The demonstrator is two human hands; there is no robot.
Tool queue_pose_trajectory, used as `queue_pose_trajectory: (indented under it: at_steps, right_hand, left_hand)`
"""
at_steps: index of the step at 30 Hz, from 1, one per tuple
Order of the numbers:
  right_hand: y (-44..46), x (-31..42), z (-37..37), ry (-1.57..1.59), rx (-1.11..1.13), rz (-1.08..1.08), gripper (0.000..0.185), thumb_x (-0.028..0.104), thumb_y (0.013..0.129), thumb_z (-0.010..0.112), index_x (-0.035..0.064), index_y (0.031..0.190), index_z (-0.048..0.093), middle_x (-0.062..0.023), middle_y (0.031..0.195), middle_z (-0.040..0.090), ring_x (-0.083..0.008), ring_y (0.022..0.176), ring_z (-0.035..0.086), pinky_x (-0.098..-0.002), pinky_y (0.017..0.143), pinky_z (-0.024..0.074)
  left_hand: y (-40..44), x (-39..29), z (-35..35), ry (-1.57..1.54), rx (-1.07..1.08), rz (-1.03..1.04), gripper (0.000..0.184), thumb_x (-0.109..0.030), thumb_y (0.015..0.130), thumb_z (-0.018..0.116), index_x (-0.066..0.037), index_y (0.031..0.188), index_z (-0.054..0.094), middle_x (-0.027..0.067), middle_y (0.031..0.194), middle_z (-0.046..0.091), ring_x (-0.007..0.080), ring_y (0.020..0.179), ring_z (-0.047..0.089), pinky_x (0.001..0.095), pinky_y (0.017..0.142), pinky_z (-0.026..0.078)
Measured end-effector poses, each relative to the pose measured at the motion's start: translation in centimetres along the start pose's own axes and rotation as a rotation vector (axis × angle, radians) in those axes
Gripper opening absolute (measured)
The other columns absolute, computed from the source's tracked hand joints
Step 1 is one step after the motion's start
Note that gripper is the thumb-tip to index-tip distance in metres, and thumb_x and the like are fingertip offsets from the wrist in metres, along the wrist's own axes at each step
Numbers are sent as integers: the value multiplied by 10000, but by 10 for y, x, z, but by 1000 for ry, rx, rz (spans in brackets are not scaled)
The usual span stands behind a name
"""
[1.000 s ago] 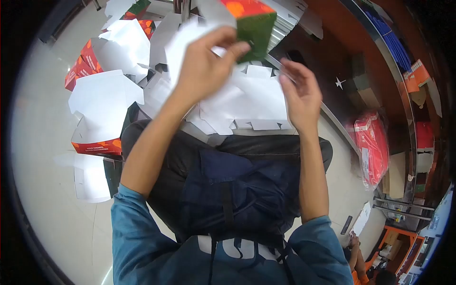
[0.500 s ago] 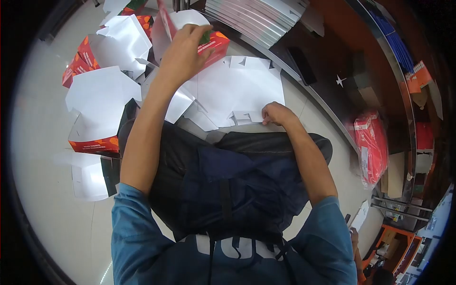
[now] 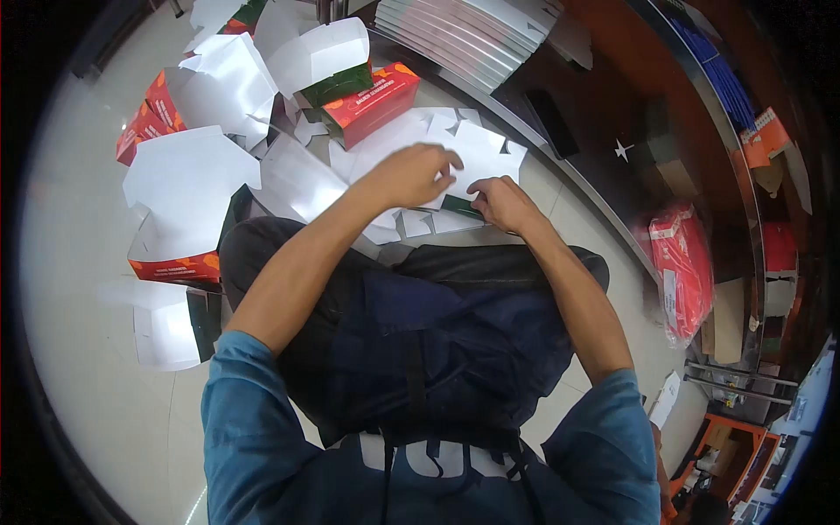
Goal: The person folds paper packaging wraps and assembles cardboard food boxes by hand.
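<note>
White cut cardboard sheets (image 3: pixel 486 153) lie on the floor in front of my crossed legs, the top one partly raised with a dark green strip showing near its lower edge. My right hand (image 3: pixel 503 203) has its fingers curled on that edge. Over the sheet's left part is my left hand (image 3: pixel 420 175), fingers bent; whether it grips the card is hidden. Just beyond, a folded red and green box (image 3: pixel 372 101) stands with its white inside showing.
Several folded white and red boxes (image 3: pixel 175 188) stand at the left. A dark shelf at the right bears a stack of sheets (image 3: pixel 459 39) and a black phone (image 3: pixel 551 122). A red plastic-wrapped pack (image 3: pixel 681 271) is further right.
My left hand has left the red box and come down to the sheets. The box now rests beyond them. The top sheet has lifted and shifted near my right hand.
</note>
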State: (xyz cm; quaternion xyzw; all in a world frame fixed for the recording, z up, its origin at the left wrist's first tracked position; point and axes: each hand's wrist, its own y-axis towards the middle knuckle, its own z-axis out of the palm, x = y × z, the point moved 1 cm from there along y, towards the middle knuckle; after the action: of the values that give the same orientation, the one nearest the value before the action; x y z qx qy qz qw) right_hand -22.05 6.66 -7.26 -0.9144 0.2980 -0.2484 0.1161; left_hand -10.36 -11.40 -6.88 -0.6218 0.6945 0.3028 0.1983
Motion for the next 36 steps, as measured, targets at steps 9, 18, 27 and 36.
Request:
queue_pose_trajectory:
  at_steps: [9,18,27,36]
  right_hand:
    - [-32,25,-23,67,-3,-68,232,21,832,650,-39,1055,667,-226,901,695,-343,859,687,-394,768,518]
    - [-67,10,-27,454,75,-1,230,42,860,695,-32,1076,662,-64,797,687,-125,783,616,-285,764,497]
    - [-113,-27,-44,428,4,-110,410,133,787,787,-8,1147,653,-126,1004,692,-202,947,636,-324,931,479]
    - [-139,-52,-51,510,99,69,391,81,801,767,-8,1161,639,-86,1105,670,-182,1071,613,-313,1004,455]
  left_hand:
    - [13,15,45,-615,519,-318,280,-223,958,606,17,1074,692,97,977,704,132,869,642,282,784,533]
    - [2,13,50,-1123,781,-477,348,-182,943,642,65,1186,627,113,1153,658,161,1011,624,290,943,505]
    - [-7,-9,61,-859,853,-344,426,-236,837,768,11,1169,668,121,1108,684,190,990,645,292,943,501]
    - [-6,-9,64,-804,817,-308,505,-232,781,822,18,1187,657,120,1068,712,161,960,668,270,885,498]
